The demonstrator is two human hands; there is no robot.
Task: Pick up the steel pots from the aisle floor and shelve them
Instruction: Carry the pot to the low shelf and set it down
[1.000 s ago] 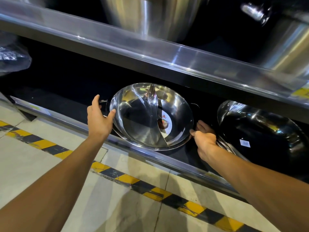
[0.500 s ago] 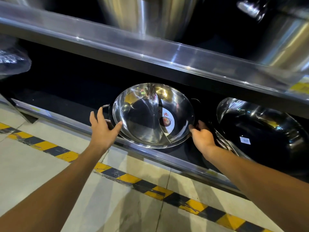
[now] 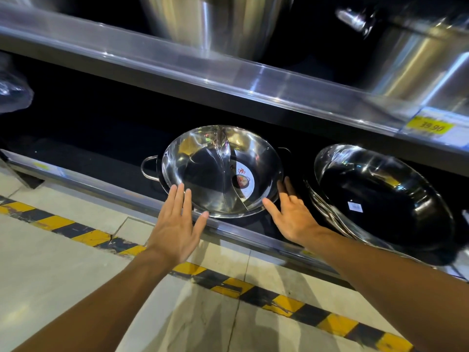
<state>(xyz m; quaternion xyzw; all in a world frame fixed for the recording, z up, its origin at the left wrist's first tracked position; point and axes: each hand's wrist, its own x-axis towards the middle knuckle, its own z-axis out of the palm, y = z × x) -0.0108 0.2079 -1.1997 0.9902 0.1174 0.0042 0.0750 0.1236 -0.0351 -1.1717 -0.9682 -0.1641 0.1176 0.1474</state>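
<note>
A shiny divided steel pot (image 3: 203, 171) with a round label and loop handles leans tilted on the bottom shelf (image 3: 106, 184), its inside facing me. My left hand (image 3: 176, 224) is open, fingers spread, fingertips at the pot's lower left rim. My right hand (image 3: 291, 214) is open too, its fingers against the pot's lower right rim. Neither hand grips anything.
A stack of dark-lined steel woks (image 3: 380, 199) leans on the same shelf to the right. Large steel pots (image 3: 210, 24) stand on the upper shelf, which carries a yellow price tag (image 3: 429, 127). Yellow-black hazard tape (image 3: 228, 283) runs along the tiled floor. A wrapped item (image 3: 12, 90) sits far left.
Both hands have let go of the pot's sides and slid down to its lower rim, fingers spread open. The pot now rests on the shelf.
</note>
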